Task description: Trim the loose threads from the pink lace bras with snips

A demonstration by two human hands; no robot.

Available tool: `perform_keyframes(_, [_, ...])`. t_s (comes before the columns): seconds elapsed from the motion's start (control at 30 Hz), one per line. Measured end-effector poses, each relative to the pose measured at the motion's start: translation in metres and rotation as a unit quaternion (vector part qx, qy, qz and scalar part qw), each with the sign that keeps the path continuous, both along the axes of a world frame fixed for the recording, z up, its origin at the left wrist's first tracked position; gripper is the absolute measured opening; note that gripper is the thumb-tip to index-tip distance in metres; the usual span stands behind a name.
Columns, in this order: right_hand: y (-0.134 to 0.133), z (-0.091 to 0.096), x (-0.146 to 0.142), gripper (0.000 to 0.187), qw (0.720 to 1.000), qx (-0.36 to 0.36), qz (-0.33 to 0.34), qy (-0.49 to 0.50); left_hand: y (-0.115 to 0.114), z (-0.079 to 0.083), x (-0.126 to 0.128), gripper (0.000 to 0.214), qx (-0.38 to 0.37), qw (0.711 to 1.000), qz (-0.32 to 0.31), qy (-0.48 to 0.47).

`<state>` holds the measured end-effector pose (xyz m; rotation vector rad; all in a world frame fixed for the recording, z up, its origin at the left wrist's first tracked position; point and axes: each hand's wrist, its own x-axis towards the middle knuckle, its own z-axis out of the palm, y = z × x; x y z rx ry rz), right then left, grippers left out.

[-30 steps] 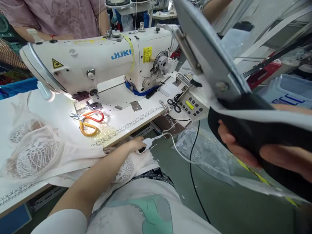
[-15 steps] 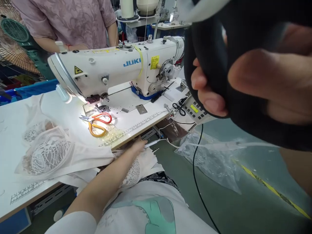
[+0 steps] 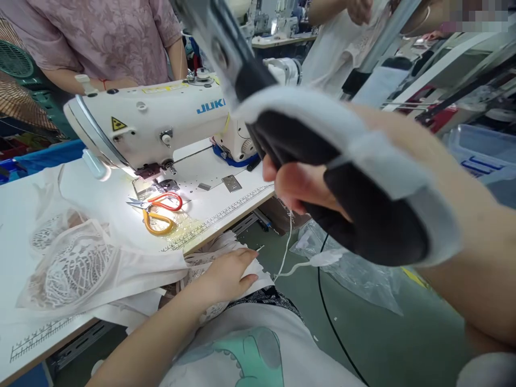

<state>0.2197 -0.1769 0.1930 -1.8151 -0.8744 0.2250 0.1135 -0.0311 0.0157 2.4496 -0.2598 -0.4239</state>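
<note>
Close to the camera, my right hand [image 3: 302, 185] has its fingers through the black handle loops of large scissors [image 3: 342, 161]. White wrapping covers the outer side of the handle, and the metal part points to the upper left, its tips out of frame. My left hand [image 3: 231, 274] lies over white lace fabric [image 3: 220, 250] on my lap, fingers stretched out and thumb apart. A white lace bra [image 3: 80, 271] is spread on the sewing table at the left. Small snips with orange and red handles [image 3: 159, 212] lie below the sewing machine's needle area.
A white sewing machine [image 3: 153, 118] stands on the table [image 3: 226, 212], with a small metal plate [image 3: 231, 183] beside it. A person [image 3: 116, 37] stands behind. Plastic film [image 3: 358, 282], a white cord [image 3: 288, 247] and a black cable [image 3: 322, 290] are at the right.
My right hand has swung the scissors left and farther from the camera, so more of them shows. My left hand has drawn back from under the table edge onto the fabric.
</note>
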Motion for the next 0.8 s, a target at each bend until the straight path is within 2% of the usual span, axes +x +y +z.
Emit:
perform_keyframes(0.1, [-0.009,-0.011,-0.001,0.016,0.996,-0.032,0.076,-0.025,0.003,0.016,-0.01,0.044,0.014,1.0,-0.01,-0.012])
perform_keyframes(0.2, [-0.023,-0.044,0.013,0.023,0.976,-0.156,0.095,-0.115,0.016,0.035,-0.028,0.044,0.003,1.0,-0.015,-0.016])
perform_keyframes(0.23, [-0.025,-0.056,0.021,0.024,0.961,-0.205,0.075,-0.167,0.022,0.04,-0.036,0.043,-0.002,1.0,-0.007,-0.014])
perform_keyframes(0.3, [-0.022,-0.08,0.037,0.024,0.912,-0.324,0.065,-0.244,0.035,0.046,-0.053,0.043,-0.009,0.999,0.029,-0.016])
perform_keyframes(0.37, [-0.009,-0.098,0.053,0.022,0.867,-0.414,0.065,-0.269,0.049,0.047,-0.071,0.042,-0.015,0.996,0.081,-0.021])
perform_keyframes(0.47, [0.021,-0.112,0.075,0.024,0.834,-0.471,0.052,-0.284,0.065,0.04,-0.096,0.039,-0.024,0.986,0.165,-0.022])
perform_keyframes(0.6, [0.067,-0.114,0.104,0.033,0.837,-0.47,0.01,-0.281,0.08,0.025,-0.125,0.035,-0.035,0.97,0.239,-0.014])
perform_keyframes(0.7, [0.097,-0.112,0.124,0.039,0.851,-0.458,-0.001,-0.257,0.091,0.014,-0.148,0.037,-0.011,0.961,0.275,-0.014])
perform_keyframes(0.8, [0.118,-0.113,0.143,0.048,0.865,-0.443,-0.009,-0.235,0.112,0.01,-0.172,0.041,0.02,0.952,0.306,-0.007])
